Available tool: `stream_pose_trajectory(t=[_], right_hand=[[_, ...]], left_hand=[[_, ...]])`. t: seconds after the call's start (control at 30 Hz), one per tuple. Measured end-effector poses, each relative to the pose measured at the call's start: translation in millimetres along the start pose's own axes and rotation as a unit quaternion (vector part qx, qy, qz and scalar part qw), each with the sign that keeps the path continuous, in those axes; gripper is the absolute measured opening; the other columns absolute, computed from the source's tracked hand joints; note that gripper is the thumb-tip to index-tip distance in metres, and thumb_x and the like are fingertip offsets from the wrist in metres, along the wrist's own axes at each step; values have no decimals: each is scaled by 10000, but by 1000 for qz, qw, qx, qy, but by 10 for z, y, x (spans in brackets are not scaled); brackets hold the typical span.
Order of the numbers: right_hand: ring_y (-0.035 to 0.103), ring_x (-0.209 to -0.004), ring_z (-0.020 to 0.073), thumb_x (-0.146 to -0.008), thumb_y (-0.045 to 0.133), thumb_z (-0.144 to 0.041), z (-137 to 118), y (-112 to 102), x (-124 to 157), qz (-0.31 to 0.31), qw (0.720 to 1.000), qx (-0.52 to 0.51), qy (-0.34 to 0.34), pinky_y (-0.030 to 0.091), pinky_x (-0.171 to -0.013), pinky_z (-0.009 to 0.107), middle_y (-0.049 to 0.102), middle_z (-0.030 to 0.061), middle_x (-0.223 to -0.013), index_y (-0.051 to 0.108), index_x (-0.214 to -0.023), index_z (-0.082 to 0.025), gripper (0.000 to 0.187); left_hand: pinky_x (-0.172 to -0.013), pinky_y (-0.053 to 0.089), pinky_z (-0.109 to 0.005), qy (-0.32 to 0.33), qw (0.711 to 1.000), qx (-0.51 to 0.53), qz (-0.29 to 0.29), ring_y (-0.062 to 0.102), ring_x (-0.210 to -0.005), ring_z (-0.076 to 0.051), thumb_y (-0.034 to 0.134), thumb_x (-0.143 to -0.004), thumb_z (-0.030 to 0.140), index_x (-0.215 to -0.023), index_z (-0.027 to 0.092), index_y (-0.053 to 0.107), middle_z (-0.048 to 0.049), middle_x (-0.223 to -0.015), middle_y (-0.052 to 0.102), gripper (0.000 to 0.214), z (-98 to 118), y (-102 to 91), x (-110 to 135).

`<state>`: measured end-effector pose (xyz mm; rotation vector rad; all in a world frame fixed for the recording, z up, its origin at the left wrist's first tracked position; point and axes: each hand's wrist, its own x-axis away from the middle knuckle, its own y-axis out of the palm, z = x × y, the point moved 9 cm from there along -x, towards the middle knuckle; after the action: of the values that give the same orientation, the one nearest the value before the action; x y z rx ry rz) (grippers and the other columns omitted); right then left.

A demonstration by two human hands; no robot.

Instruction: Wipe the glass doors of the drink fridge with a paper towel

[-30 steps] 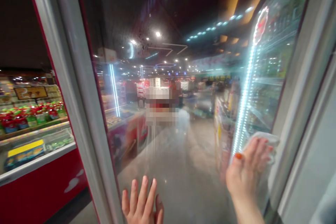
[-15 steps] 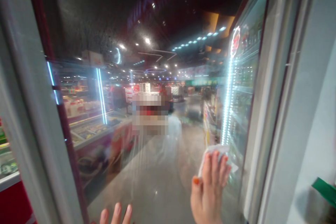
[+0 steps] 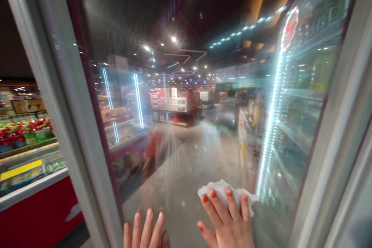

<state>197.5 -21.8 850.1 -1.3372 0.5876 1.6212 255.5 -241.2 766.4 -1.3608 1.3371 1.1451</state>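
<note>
A large pane of glass [image 3: 186, 166] in a grey frame [image 3: 72, 131] fills the view, with streaks and haze on it. My right hand [image 3: 229, 221] lies spread against its lower part, orange-tipped fingers pressing a crumpled white tissue [image 3: 222, 188] flat to the surface. The tissue sticks out above and to the right of the fingertips. To the left, at the bottom edge, my left hand [image 3: 145, 232] has its fingers stretched upward and slightly apart, holding nothing. It is at the glass, but whether it touches cannot be told. Its palm is out of view.
Left of the frame stands a red-sided display freezer [image 3: 37, 209] with colourful packages [image 3: 26, 135] above it. A bright light strip [image 3: 271, 124] shows at the right of the glass. Stacked boxes [image 3: 177, 100] and ceiling lights appear in the glass.
My right hand has slid the tissue down and left across the pane, its fingers now spread wider. More of my left hand shows. The view has shifted right on the frame, exposing more freezer.
</note>
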Motion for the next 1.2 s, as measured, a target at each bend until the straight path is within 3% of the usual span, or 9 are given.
stream_pose_trajectory(t=[0.17, 0.23, 0.3, 0.4, 0.47, 0.67, 0.83, 1.03, 1.2], right_hand=[[108, -1692, 420, -1067, 462, -300, 962, -165, 351, 63, 969, 40, 236, 157, -1311, 779, 142, 144, -1810, 172, -1745, -142, 754], [84, -1689, 445, -1084, 390, -312, 1045, -129, 281, 72, 954, 29, 291, 160, -1267, 844, 118, 148, -1812, 150, -1750, -162, 724], [66, -1697, 418, -1079, 396, -338, 694, -5, 107, 45, 972, 8, 229, 109, -1310, 793, 129, 102, -1816, 162, -1750, -175, 729], [85, -1710, 308, -1066, 438, -449, -162, 175, 52, -13, 1000, -19, -19, 34, -1388, 605, 197, -17, -1804, 270, -1733, -254, 715], [105, -1709, 259, -1065, 448, -481, -323, 210, 170, -35, 995, -16, -97, 34, -1398, 547, 224, -66, -1792, 317, -1717, -318, 685], [46, -1707, 371, -1097, 402, -362, 786, -69, -36, 35, 978, 22, 206, 85, -1327, 748, 125, 99, -1823, 164, -1751, -200, 715], [115, -1700, 381, -1096, 416, -535, 672, 7, -192, 10, 988, 25, 150, 109, -1326, 757, 214, 83, -1816, 183, -1752, -270, 745], [31, -1697, 432, -1105, 359, -448, 992, -82, 80, -1, 974, 53, 221, 109, -1291, 817, 105, 149, -1833, 100, -1760, -198, 747], [-42, -1703, 393, -1080, 447, -449, 590, 90, 160, -73, 984, 70, 149, 61, -1325, 762, 49, 117, -1837, 74, -1760, -195, 816]], left_hand=[[-1415, 74, -515, -70, 995, 58, -52, 153, -1709, -248, 669, -972, 329, -1687, 386, 339, 53, -1811, 236, 789, 22, 79, -199], [-1417, 45, -500, -76, 993, 65, -59, 126, -1714, -239, 635, -1008, 358, -1684, 380, 346, 56, -1820, 213, 736, 34, 104, -264], [-1417, 53, -500, -77, 992, 73, -63, 151, -1710, -240, 608, -1027, 363, -1678, 374, 362, 54, -1816, 233, 696, 22, 144, -297], [-1415, 65, -513, -78, 992, 83, -57, 175, -1706, -251, 593, -1036, 352, -1671, 366, 381, 50, -1809, 259, 670, -31, 193, -300], [-1415, 64, -510, -78, 991, 93, -56, 176, -1706, -252, 595, -1035, 344, -1666, 364, 391, 50, -1808, 261, 664, -59, 221, -295], [-1411, 107, -500, -121, 981, 148, -41, 261, -1681, -227, 616, -1010, 268, -1621, 406, 465, 80, -1780, 336, 645, -92, 236, -380], [-1411, 56, -505, -108, 985, 132, -32, 168, -1708, -242, 610, -1006, 257, -1659, 392, 400, 58, -1814, 248, 699, -3, 288, -522], [-1403, 34, -553, -55, 992, 98, -61, 88, -1719, -277, 645, -976, 264, -1701, 326, 322, -18, -1831, 178, 796, -34, 446, -508], [-1383, 40, -640, -36, 990, 114, -79, 47, -1722, -297, 668, -955, 245, -1707, 283, 311, -86, -1833, 146, 833, -140, 627, -449]])
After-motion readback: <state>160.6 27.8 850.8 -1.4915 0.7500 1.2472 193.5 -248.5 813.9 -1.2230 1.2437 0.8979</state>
